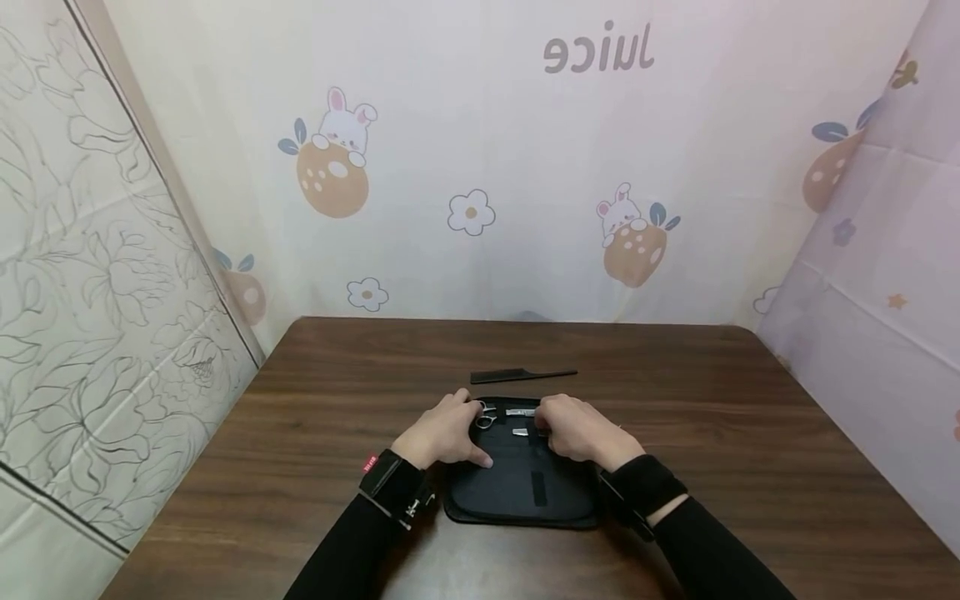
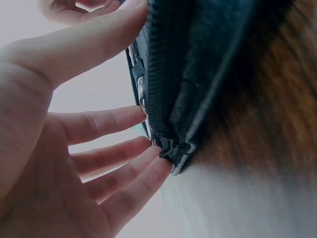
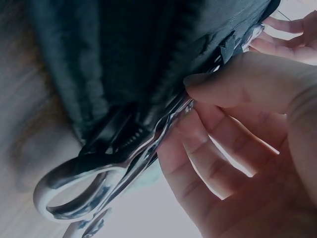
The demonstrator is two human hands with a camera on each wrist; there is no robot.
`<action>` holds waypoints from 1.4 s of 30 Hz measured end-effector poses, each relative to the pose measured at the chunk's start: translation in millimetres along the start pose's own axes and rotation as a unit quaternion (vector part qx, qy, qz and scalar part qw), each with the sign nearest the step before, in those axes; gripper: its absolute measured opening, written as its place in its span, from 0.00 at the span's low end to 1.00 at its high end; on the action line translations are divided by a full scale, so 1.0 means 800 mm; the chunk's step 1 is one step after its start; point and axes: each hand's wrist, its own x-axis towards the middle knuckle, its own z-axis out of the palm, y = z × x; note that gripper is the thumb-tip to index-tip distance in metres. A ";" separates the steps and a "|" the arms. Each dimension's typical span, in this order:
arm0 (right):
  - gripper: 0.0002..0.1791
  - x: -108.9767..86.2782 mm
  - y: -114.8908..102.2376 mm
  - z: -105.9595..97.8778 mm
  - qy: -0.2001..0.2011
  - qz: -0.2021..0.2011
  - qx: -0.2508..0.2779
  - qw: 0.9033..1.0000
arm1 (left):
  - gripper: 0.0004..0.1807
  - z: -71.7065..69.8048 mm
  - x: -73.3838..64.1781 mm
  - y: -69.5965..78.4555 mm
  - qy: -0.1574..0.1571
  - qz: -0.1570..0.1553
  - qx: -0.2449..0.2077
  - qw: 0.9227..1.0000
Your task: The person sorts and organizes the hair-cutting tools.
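A black zippered case (image 1: 510,492) lies on the table, with silver scissors (image 1: 486,422) at its upper left and metal blades (image 1: 521,412) under its strap. My left hand (image 1: 450,429) rests on the case's left side. In the left wrist view its fairly straight fingers touch the case edge, and the thumb lies on the case. My right hand (image 1: 581,429) is at the case's upper right. In the right wrist view, its thumb and fingers pinch a pair of scissors (image 3: 49,193) whose finger loops stick out past the case edge. The blade tips there are hidden.
Behind the case, a black tail comb (image 1: 517,376) lies on the brown wooden table (image 1: 337,375). A printed curtain (image 1: 465,125) hangs behind the table, with more patterned fabric (image 1: 90,292) to the left.
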 end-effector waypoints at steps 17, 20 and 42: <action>0.11 -0.026 0.012 -0.015 0.037 0.008 0.028 0.999 | 0.43 0.001 0.000 -0.001 0.003 0.003 0.006 1.000; 0.12 -0.032 0.017 -0.022 0.028 0.025 0.027 0.999 | 0.44 0.002 -0.002 -0.003 0.005 0.003 0.005 1.000; 0.13 -0.035 0.027 -0.010 0.015 0.029 -0.006 0.999 | 0.43 0.003 -0.002 -0.001 0.007 0.006 0.003 1.000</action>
